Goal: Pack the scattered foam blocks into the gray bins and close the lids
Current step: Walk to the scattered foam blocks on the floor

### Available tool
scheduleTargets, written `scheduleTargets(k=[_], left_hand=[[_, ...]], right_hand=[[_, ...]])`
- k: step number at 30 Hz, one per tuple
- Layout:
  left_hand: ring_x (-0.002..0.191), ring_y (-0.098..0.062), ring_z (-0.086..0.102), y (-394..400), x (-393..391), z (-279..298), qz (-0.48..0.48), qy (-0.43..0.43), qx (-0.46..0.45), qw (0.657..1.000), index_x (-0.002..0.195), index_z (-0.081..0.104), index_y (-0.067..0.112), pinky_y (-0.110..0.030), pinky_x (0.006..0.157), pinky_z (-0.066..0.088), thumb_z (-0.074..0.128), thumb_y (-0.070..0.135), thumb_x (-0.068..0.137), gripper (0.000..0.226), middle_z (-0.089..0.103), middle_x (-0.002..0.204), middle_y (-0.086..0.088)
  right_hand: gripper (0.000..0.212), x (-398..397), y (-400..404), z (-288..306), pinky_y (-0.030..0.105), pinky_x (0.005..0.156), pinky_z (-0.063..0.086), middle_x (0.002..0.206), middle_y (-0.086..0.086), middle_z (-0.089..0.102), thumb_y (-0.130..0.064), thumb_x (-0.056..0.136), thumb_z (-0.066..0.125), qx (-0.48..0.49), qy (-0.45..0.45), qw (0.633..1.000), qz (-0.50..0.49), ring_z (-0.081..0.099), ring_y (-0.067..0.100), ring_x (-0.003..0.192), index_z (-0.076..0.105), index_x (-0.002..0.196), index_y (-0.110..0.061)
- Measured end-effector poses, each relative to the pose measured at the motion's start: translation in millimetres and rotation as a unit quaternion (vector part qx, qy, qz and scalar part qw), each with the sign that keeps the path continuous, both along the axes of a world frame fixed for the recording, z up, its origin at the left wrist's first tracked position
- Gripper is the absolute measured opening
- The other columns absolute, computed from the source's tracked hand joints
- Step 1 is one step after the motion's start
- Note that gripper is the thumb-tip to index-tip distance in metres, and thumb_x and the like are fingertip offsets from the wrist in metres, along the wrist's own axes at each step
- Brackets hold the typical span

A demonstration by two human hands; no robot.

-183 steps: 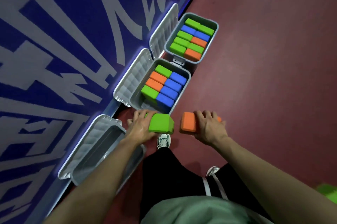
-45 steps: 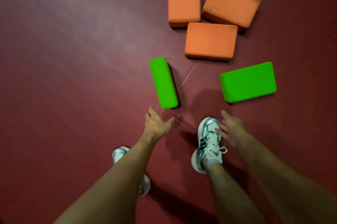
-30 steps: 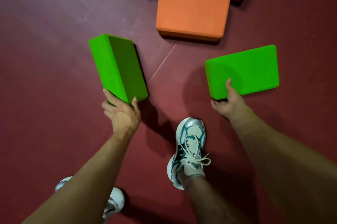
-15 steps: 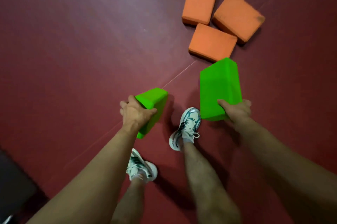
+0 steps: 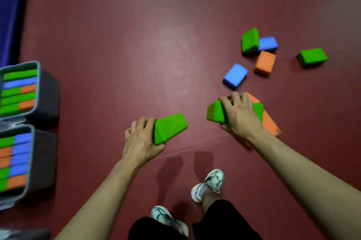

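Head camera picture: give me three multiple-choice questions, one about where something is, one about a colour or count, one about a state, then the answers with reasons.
1. Where are the gray bins?
A. left edge of the view
B. right edge
C. top centre

2. What colour are the blocks in the hands?
A. orange
B. blue
C. green

3. What state is the upper gray bin in?
A. lid closed
B. open and filled with blocks
C. open and empty

Answers:
1 A: the upper gray bin and the lower gray bin sit at the left edge.
2 C: the left hand grips a green block, and the right hand grips another green block.
3 B: rows of coloured blocks show inside it.
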State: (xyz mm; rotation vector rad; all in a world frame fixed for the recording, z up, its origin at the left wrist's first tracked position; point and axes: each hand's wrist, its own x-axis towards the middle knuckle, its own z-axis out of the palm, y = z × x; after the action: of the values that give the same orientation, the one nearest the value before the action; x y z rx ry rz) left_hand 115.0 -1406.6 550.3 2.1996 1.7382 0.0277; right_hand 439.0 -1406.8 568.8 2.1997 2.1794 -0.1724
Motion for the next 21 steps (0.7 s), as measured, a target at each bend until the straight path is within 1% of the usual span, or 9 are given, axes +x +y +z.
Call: scheduleTargets(k=[1, 3, 5, 7, 11, 15, 17, 19, 21], left_hand=[[0.113, -0.027, 0.046, -11.1, -27.5, 17.0, 0.016, -0.008, 0.0, 1.0, 0.133, 0.046, 0.037, -0.061, 0.097, 0.043, 0.067, 0.057, 0.058, 0.081, 0.048, 0.125, 0.006], [0.119, -0.025, 0.038, -36.8, -84.6, 44.4, 0.054, -0.034, -0.014, 0.998, 0.139, 0.04, 0.046, -0.076, 0.1, 0.031, 0.071, 0.054, 0.061, 0.084, 0.041, 0.131, 0.009], [0.118, -0.025, 0.035, -68.7, -142.4, 65.2, 0.1, -0.054, -0.014, 0.993, 0.141, 0.036, 0.049, -0.081, 0.097, 0.03, 0.071, 0.053, 0.063, 0.085, 0.036, 0.131, 0.009], [0.113, -0.025, 0.035, -103.4, -195.5, 81.8, 0.15, -0.056, 0.001, 0.987, 0.14, 0.036, 0.048, -0.077, 0.096, 0.035, 0.07, 0.056, 0.062, 0.085, 0.036, 0.127, 0.007], [0.11, -0.025, 0.04, -174.6, -290.2, 95.6, 0.268, -0.042, 0.06, 0.961, 0.137, 0.043, 0.031, -0.062, 0.097, 0.041, 0.057, 0.071, 0.057, 0.091, 0.046, 0.126, 0.009], [0.11, -0.018, 0.042, -248.8, -357.9, 98.4, 0.345, -0.001, 0.088, 0.935, 0.127, 0.052, 0.038, -0.05, 0.093, 0.038, 0.062, 0.076, 0.057, 0.08, 0.049, 0.121, 0.019], [0.113, -0.016, 0.04, -279.7, -379.5, 99.3, 0.398, 0.001, 0.069, 0.915, 0.128, 0.049, 0.043, -0.054, 0.096, 0.036, 0.064, 0.076, 0.056, 0.081, 0.046, 0.123, 0.021], [0.119, -0.017, 0.036, -305.9, -396.7, 98.8, 0.437, 0.001, 0.037, 0.899, 0.132, 0.043, 0.048, -0.063, 0.097, 0.038, 0.066, 0.074, 0.057, 0.082, 0.041, 0.13, 0.023], [0.124, -0.019, 0.034, -327.6, -412.4, 99.1, 0.467, -0.003, 0.011, 0.884, 0.135, 0.038, 0.05, -0.059, 0.092, 0.045, 0.07, 0.071, 0.059, 0.085, 0.037, 0.135, 0.023]], right_hand=[[0.086, -32.7, -1.2, 16.4, 0.045, 0.079, 0.045, 0.116, 0.013, 0.051, -0.041, 0.054, 0.084, 0.0, -0.007, 0.999, 0.037, 0.047, 0.037, 0.099, 0.051, 0.131, -0.022], [0.087, -104.3, -8.8, 42.5, 0.043, 0.08, 0.044, 0.116, 0.01, 0.056, -0.046, 0.054, 0.081, 0.001, -0.015, 0.995, 0.098, 0.051, 0.036, 0.098, 0.05, 0.133, -0.026], [0.083, -180.1, -20.7, 61.0, 0.043, 0.081, 0.041, 0.115, 0.006, 0.06, -0.047, 0.058, 0.076, 0.012, -0.027, 0.986, 0.165, 0.055, 0.034, 0.098, 0.049, 0.134, -0.03], [0.08, -254.4, -37.1, 73.4, 0.045, 0.084, 0.037, 0.113, 0.002, 0.062, -0.046, 0.06, 0.074, 0.028, -0.038, 0.971, 0.234, 0.057, 0.031, 0.098, 0.049, 0.135, -0.035], [0.078, -390.9, -72.4, 82.5, 0.05, 0.089, 0.038, 0.114, -0.001, 0.063, -0.045, 0.063, 0.071, 0.032, -0.014, 0.938, 0.344, 0.06, 0.03, 0.101, 0.047, 0.137, -0.039], [0.09, -499.5, -108.7, 79.8, 0.046, 0.083, 0.042, 0.118, 0.001, 0.061, -0.061, 0.065, 0.067, 0.004, -0.002, 0.886, 0.464, 0.058, 0.031, 0.104, 0.038, 0.146, -0.035], [0.095, -537.7, -122.9, 75.0, 0.045, 0.079, 0.043, 0.115, 0.004, 0.062, -0.071, 0.065, 0.064, -0.008, -0.007, 0.862, 0.507, 0.057, 0.032, 0.102, 0.043, 0.144, -0.023], [0.089, -567.7, -133.2, 68.7, 0.044, 0.075, 0.042, 0.109, 0.004, 0.063, -0.077, 0.065, 0.059, -0.01, -0.013, 0.837, 0.547, 0.057, 0.032, 0.097, 0.053, 0.131, -0.017], [0.081, -593.9, -140.3, 65.7, 0.043, 0.073, 0.04, 0.104, 0.001, 0.063, -0.079, 0.062, 0.055, -0.011, -0.016, 0.81, 0.586, 0.057, 0.03, 0.094, 0.057, 0.118, -0.021]])
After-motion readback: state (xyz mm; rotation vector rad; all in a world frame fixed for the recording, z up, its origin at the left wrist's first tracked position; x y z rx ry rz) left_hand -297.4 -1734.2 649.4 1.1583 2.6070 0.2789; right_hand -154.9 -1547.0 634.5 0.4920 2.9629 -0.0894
